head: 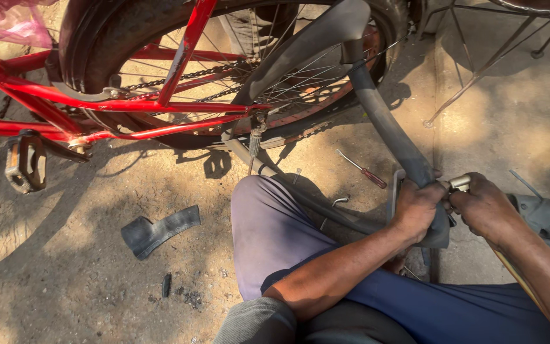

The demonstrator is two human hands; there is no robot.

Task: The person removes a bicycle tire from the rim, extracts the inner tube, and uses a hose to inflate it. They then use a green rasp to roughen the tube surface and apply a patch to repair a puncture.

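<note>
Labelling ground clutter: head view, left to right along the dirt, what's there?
Pedal → black rubber scrap → red-handled screwdriver → left hand gripping the inner tube → right hand at the brass fitting.

Bare, dusty ground (65,280) of packed earth and rough concrete fills the scene, lit by hard sunlight with sharp shadows. A red bicycle (128,102) stands at the top. A scrap of black rubber (157,230) lies on the ground, a screwdriver (363,169) further right, a metal stand (479,70) at the top right.
</note>
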